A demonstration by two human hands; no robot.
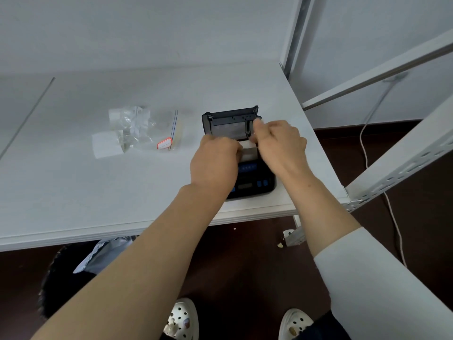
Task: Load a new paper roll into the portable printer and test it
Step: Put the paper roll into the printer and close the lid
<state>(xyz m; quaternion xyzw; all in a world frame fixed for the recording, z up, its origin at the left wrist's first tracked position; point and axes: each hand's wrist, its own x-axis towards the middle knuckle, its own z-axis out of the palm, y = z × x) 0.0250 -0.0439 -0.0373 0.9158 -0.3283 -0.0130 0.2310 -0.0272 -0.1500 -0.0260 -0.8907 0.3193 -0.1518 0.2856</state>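
Observation:
A black portable printer (255, 179) with blue buttons sits near the right front of the white table, its lid (230, 117) swung open and upright. A white paper roll (248, 150) lies in the open bay. My left hand (214, 160) grips the roll's left end with curled fingers. My right hand (279, 143) holds the roll's right end, its fingers reaching over the bay by the lid hinge. Most of the bay is hidden under both hands.
A crumpled clear zip bag (147, 127) with white paper rolls lies on the white table (73, 187) to the left. A metal shelf frame (397, 155) stands at the right, with a white cable (367, 133) hanging behind it.

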